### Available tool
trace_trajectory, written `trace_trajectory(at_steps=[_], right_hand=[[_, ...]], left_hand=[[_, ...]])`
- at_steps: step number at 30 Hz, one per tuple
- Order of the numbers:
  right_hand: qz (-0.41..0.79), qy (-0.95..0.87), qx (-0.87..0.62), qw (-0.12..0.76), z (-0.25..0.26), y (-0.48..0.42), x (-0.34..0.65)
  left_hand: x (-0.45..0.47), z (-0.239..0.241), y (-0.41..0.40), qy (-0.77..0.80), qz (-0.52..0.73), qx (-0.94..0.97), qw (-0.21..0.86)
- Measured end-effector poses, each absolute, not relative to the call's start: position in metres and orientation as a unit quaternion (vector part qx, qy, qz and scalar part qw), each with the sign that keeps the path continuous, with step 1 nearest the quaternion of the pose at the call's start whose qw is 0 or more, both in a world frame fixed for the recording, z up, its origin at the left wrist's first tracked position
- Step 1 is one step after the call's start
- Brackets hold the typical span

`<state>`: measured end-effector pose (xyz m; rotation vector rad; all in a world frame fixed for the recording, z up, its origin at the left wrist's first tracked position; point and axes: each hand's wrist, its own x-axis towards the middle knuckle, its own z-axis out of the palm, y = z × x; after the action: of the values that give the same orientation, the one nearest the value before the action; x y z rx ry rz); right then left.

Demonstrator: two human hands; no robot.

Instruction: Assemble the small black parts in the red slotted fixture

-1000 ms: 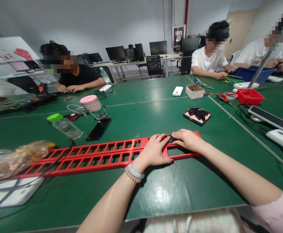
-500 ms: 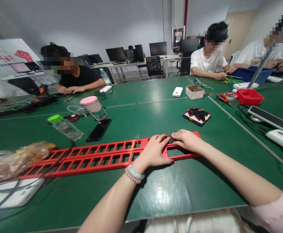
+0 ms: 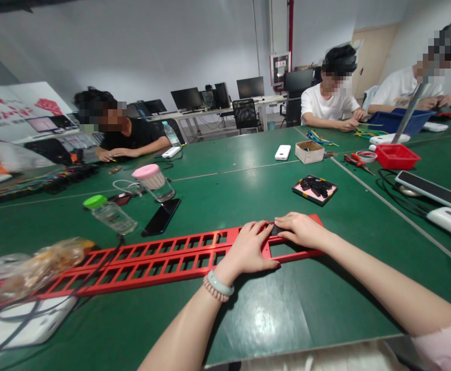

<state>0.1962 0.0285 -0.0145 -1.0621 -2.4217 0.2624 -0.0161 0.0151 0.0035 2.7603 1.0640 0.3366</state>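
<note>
A long red slotted frame (image 3: 140, 281) lies across the table. My left hand (image 3: 248, 250) rests over its right part, palm down, fingers spread and the thumb stretched towards the near edge. Beside its fingertips a small black piece (image 3: 276, 230) sits in the far row of the frame. My right hand (image 3: 305, 229) reaches in from the right, its fingers bent and closed down on that piece. Most of the piece is hidden under the fingers. Behind the frame stands a shallow tray (image 3: 306, 198) holding several black pieces.
A phone (image 3: 161, 216), a green-lidded jar (image 3: 113, 216) and a pink-lidded jar (image 3: 158, 185) stand behind the frame. A plastic bag (image 3: 44, 263) and a cable overlie its left end. Pliers (image 3: 359, 162) and a red bin (image 3: 397, 156) lie at right. Several people sit across the table.
The whole view has shifted slightly, so the scene sits lower. Both hands keep nearly the same place on the frame and the black piece.
</note>
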Motion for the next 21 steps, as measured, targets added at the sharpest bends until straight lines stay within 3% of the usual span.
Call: trace_trajectory(at_steps=[21], right_hand=[[0.095, -0.884, -0.385, 0.248, -0.0177, 0.0225, 0.1948]], left_hand=[[-0.0176, 0.0028, 0.0104, 0.365, 0.109, 0.921, 0.078]])
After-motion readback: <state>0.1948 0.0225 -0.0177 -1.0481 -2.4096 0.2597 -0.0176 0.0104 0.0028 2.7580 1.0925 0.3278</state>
